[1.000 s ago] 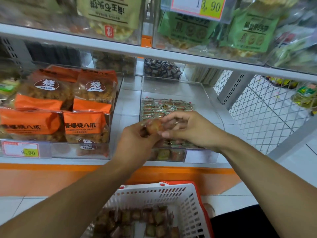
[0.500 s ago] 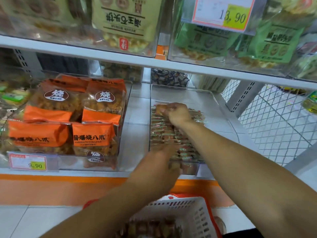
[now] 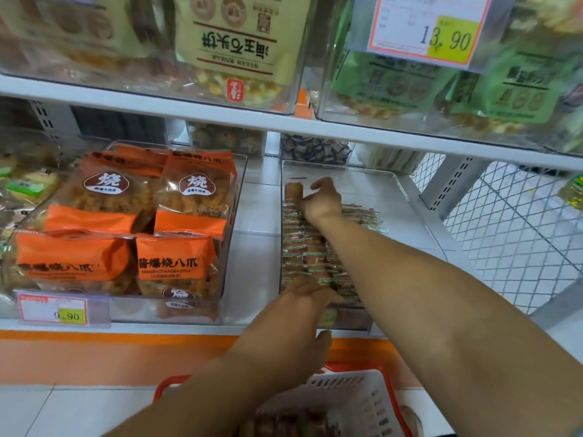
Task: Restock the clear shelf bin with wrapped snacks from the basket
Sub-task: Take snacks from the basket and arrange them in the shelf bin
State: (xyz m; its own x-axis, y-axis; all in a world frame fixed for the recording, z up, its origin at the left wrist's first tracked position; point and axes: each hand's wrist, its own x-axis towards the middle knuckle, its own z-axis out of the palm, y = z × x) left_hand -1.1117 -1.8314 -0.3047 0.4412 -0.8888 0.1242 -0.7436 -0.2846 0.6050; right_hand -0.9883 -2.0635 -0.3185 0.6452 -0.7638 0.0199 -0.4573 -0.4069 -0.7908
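Observation:
A clear shelf bin [image 3: 388, 187] on the lower shelf holds rows of small wrapped snacks [image 3: 303, 247]. My right hand [image 3: 321, 201] reaches deep into the bin and stands a brown wrapped snack [image 3: 292, 191] upright at the far end of the left row, fingers still on it. My left hand [image 3: 303, 316] rests on the bin's front edge, palm down over the nearest snacks; whether it holds anything is hidden. The white basket [image 3: 356, 392] with a red rim sits below on the floor, with brown wrapped snacks [image 3: 290, 421] inside.
Left of the bin stands another clear bin of orange snack bags [image 3: 176, 263] with a 9.90 price tag [image 3: 53, 310]. The upper shelf [image 3: 284, 124] hangs close above, with bagged goods and a 13.90 tag [image 3: 429, 29]. A white wire mesh panel [image 3: 511, 228] is at right.
My right hand carried the brown snack from the front of the bin to the far end of the left row. My left hand dropped to the bin's front edge. The view moved closer.

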